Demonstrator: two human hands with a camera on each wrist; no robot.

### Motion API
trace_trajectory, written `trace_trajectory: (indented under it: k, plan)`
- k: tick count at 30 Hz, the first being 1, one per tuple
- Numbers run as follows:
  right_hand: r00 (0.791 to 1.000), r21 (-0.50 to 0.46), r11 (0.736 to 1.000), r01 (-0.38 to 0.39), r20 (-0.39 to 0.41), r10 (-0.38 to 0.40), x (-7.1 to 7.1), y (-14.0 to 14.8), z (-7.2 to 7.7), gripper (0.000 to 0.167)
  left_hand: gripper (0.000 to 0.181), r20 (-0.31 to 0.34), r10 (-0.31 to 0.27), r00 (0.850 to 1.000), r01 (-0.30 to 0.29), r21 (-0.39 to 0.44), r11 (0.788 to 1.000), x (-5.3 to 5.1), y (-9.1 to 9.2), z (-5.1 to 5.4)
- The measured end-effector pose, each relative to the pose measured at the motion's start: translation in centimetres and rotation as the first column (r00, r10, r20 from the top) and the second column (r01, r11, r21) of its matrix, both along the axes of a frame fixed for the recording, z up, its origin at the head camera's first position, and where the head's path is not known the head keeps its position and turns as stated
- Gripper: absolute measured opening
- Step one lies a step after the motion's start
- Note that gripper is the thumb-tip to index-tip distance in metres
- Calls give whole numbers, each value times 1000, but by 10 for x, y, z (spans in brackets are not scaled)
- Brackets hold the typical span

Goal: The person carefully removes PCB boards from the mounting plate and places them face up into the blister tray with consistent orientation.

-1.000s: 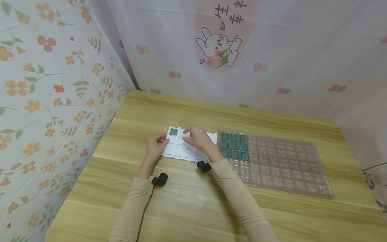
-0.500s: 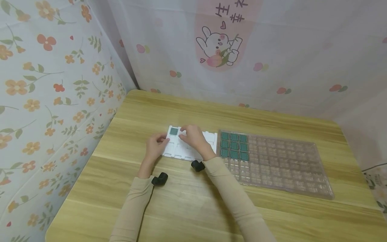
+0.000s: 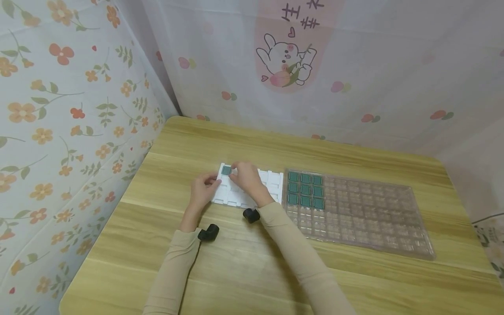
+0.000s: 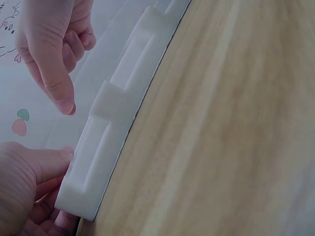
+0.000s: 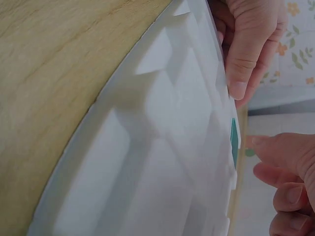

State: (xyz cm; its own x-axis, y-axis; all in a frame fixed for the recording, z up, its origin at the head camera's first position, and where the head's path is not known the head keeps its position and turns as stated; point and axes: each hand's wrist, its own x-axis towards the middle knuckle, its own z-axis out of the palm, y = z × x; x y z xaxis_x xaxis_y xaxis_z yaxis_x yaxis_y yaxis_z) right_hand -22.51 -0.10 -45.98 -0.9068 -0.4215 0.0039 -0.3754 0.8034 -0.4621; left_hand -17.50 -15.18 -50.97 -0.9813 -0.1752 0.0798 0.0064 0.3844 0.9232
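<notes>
My left hand grips the left end of a white plastic tray, thumb on top and fingers at the side and beneath, as the left wrist view shows. One green square chip-like piece sits in the tray's far-left pocket. Just right of that piece hovers my right hand, thumb and index finger extended, the other fingers curled. Nothing shows between its fingertips. In the right wrist view the green piece appears edge-on, close to the right index fingertip; whether they touch I cannot tell.
A long clear plastic tray with many small pockets lies right of the white one. Several green pieces fill its far-left part. Both rest on a wooden table. Patterned curtains hang behind and at the left.
My right hand has moved left across the white tray, up to the green piece in its far-left pocket. The left hand keeps its grip on the tray's end.
</notes>
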Motion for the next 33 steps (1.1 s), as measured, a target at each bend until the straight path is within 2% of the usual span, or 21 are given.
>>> trace_trajectory:
  k: [7, 17, 26, 33]
  plan:
    - [999, 3, 1000, 29, -24, -28, -3, -3, -2, 27, 26, 13, -6, 1000, 6, -1, 1000, -1, -1, -1]
    - [999, 63, 997, 35, 4, -35, -7, -9, -9, 29, 25, -2, -1, 1000, 1, -8, 1000, -1, 0, 0]
    - [999, 95, 995, 40, 24, -42, -11, -14, -7, 23, 24, -23, 5, 1000, -6, -33, 999, -2, 0, -3]
    - [999, 103, 994, 32, 19, -34, -12, -17, -6, 23, 23, -16, 7, 1000, -8, -34, 999, -2, -1, -3]
